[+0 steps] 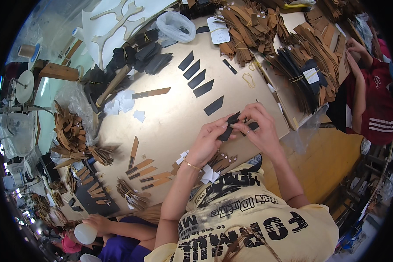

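Plainly, the table (161, 120) fills the middle of the frame, with brown strip bundles (244, 32) heaped at upper right. Just right of centre, the left hand (212, 133) grasps held black pieces (225, 133); the right hand (260, 124) pinches at them, another dark piece (253, 126) against its fingers. Above-left lies a spaced row of slanted black pieces (197, 79). A loose pinch could let the thin layers slip out of line.

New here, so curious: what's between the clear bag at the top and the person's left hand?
Five black slanted pieces lie on the table between bag and left hand in the head view.
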Available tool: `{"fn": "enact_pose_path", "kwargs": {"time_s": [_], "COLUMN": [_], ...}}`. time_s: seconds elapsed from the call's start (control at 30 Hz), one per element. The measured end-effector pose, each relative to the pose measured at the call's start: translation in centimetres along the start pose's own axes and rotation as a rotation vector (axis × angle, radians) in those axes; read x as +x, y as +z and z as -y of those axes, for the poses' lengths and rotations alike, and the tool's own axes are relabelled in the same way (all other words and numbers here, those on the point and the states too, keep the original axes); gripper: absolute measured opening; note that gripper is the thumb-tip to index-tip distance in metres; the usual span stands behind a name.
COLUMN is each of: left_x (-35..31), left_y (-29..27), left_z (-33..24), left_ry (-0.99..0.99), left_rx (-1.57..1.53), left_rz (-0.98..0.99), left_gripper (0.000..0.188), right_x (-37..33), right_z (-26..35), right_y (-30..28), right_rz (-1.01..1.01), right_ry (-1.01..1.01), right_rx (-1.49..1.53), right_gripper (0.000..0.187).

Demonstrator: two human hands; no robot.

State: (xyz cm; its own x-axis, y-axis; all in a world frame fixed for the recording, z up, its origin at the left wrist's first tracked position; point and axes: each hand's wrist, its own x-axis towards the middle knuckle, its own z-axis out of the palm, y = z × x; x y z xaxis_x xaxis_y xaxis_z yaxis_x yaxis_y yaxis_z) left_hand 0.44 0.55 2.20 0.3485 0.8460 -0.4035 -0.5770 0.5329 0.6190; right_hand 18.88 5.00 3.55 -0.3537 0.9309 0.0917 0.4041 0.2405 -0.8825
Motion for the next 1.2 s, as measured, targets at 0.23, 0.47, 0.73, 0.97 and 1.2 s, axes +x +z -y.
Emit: {"fn": "enact_pose_path", "kwargs": {"time_s": [0.23,0.47,0.73,0.97,1.2], "left_x": [0.2,-0.5,-1.6,-0.2,-0.2], "left_y": [-0.5,-1.6,-2.5,-0.9,0.1], "left_z": [0.2,-0.3,-2.2,-0.8,-0.4], "left_ry": [-0.032,0.138,0.272,0.116,0.097], "left_rx": [-0.258,-0.142,0.054,0.011,-0.103], "left_rz": [-0.036,-0.247,-0.330,-0.157,-0.048], "left_gripper": [0.038,0.040,0.041,0.041,0.035], "right_x": [-0.6,-0.2,2.0,1.3,0.9], "right_z": [-1.3,-2.0,-3.7,-1.8,0.9], "right_y": [0.7,0.4,0.1,0.5,1.7], "right_rz": [-0.149,-0.061,0.042,-0.177,-0.039], "right_ry": [-0.368,-0.034,0.107,-0.140,-0.075], "right_rx": [-0.271,0.068,-0.275,-0.216,0.061], "right_gripper": [0.020,0.016,0.017,0.025,0.022]}}
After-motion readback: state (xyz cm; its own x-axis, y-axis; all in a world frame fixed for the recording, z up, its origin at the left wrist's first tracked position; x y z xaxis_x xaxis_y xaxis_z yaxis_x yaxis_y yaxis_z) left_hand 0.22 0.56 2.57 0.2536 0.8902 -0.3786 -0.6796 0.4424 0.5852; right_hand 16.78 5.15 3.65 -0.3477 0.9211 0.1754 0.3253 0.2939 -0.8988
